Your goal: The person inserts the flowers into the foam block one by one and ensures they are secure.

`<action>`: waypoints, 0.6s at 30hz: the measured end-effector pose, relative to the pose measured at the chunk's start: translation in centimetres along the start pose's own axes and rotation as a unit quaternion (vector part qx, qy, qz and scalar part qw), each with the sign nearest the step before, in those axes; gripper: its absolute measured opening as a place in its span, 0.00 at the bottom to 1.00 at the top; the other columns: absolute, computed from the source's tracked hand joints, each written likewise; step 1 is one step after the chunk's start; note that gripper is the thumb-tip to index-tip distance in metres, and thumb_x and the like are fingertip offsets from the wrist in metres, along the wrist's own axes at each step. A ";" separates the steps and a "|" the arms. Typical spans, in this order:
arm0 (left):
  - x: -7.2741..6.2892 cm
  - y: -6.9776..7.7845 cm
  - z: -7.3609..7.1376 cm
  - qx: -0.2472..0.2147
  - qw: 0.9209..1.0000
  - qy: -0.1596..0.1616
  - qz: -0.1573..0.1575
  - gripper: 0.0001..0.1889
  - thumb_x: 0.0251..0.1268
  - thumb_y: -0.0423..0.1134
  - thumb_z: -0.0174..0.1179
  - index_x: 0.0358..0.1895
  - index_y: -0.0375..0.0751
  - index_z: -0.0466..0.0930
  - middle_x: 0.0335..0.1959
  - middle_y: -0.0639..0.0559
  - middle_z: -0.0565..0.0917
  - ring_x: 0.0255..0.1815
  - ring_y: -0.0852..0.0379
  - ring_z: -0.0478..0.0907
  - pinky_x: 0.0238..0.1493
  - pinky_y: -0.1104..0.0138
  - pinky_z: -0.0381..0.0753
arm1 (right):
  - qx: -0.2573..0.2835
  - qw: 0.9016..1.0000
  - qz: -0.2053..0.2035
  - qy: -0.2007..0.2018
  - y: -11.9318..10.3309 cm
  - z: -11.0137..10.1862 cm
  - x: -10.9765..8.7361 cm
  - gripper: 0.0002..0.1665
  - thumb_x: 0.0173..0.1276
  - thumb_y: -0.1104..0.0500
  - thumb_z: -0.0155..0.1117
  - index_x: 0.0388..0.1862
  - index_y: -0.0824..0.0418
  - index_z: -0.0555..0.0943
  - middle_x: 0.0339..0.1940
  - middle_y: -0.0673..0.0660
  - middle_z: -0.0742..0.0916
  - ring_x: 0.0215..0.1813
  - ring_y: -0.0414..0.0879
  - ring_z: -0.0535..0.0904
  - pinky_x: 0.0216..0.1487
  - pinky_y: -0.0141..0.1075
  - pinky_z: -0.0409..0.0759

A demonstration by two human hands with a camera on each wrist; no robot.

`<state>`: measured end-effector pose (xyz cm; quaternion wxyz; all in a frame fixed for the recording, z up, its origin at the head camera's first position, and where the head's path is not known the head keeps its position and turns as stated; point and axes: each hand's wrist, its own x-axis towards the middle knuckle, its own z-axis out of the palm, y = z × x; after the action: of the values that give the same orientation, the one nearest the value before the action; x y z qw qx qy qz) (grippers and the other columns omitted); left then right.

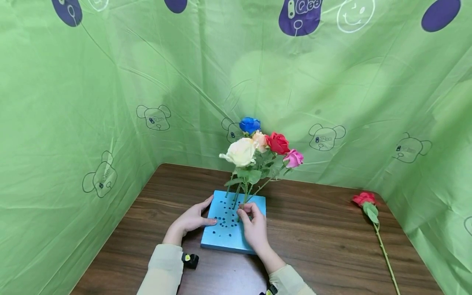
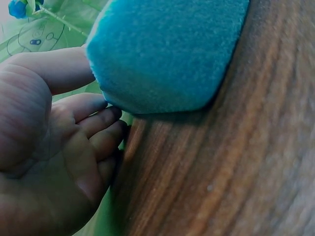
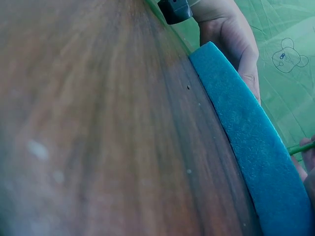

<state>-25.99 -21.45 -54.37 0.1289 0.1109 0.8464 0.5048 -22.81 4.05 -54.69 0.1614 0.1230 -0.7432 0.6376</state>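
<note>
A light blue foam block (image 1: 236, 241) full of small holes lies on the table. White (image 1: 240, 152), blue (image 1: 250, 125), peach (image 1: 259, 140), red (image 1: 277, 143) and pink (image 1: 293, 158) artificial roses rise above its back part, several stems standing in the holes. My right hand (image 1: 255, 227) pinches a green stem low down, close over the block; it runs up toward the white rose. At the block's left side rests my left hand (image 1: 191, 219), thumb on the top face and fingers along the edge. In the left wrist view its fingertips meet the foam's (image 2: 162, 59) lower corner.
Another red rose (image 1: 364, 198) with a long stem lies at the right of the brown wooden table (image 1: 313, 237). Green printed cloth (image 1: 199, 82) hangs round the back and sides. Each wrist wears a black strapped camera (image 1: 190, 260).
</note>
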 end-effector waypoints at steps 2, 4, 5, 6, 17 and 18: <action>0.0 0.0 0.0 -0.001 1.000 -0.001 -0.001 0.56 0.63 0.48 0.80 0.88 0.49 0.53 0.87 0.46 0.56 0.87 0.41 0.50 0.82 0.41 0.53 | -0.015 1.000 0.002 0.003 0.1 0.0 0.0 0.06 0.75 0.66 0.71 0.39 0.59 0.82 0.42 0.58 0.92 0.40 0.51 0.87 0.42 0.33 0.86; 0.0 0.1 0.0 -0.001 1.000 -0.001 -0.002 0.56 0.63 0.48 0.79 0.88 0.48 0.53 0.87 0.46 0.56 0.87 0.41 0.49 0.82 0.40 0.52 | -0.033 0.999 0.002 0.005 0.1 0.0 0.1 0.07 0.75 0.66 0.72 0.38 0.56 0.83 0.38 0.52 0.91 0.38 0.47 0.86 0.41 0.32 0.84; 0.0 0.1 0.0 -0.001 1.000 0.000 -0.002 0.56 0.63 0.48 0.80 0.88 0.48 0.53 0.87 0.45 0.56 0.87 0.41 0.49 0.82 0.40 0.52 | -0.043 0.999 0.002 0.006 0.1 0.0 0.1 0.07 0.74 0.65 0.73 0.38 0.55 0.83 0.37 0.49 0.90 0.38 0.45 0.85 0.41 0.32 0.83; 0.0 0.1 0.0 -0.001 1.000 0.001 -0.001 0.56 0.63 0.48 0.80 0.88 0.48 0.53 0.87 0.45 0.56 0.87 0.40 0.49 0.82 0.40 0.52 | -0.052 0.999 0.001 0.006 0.1 0.0 0.1 0.07 0.74 0.65 0.73 0.38 0.55 0.83 0.35 0.48 0.89 0.38 0.44 0.85 0.41 0.32 0.83; -0.1 0.1 0.1 0.001 1.000 0.003 -0.002 0.56 0.63 0.49 0.80 0.88 0.49 0.52 0.87 0.43 0.56 0.87 0.39 0.49 0.81 0.38 0.53 | -0.103 0.995 0.009 0.003 0.2 0.2 0.1 0.10 0.73 0.61 0.76 0.35 0.52 0.82 0.32 0.45 0.88 0.36 0.40 0.82 0.39 0.32 0.81; -0.1 0.1 0.1 0.002 1.000 0.003 -0.003 0.56 0.63 0.49 0.79 0.88 0.49 0.52 0.87 0.43 0.56 0.87 0.39 0.50 0.81 0.38 0.53 | -0.105 0.994 0.009 0.003 0.1 0.2 0.1 0.10 0.73 0.61 0.76 0.35 0.52 0.82 0.32 0.45 0.87 0.36 0.40 0.82 0.39 0.32 0.80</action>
<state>-25.84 -21.37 -54.36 0.1275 0.1068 0.8480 0.5032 -22.97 3.90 -54.81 0.1698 0.0970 -0.8066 0.5578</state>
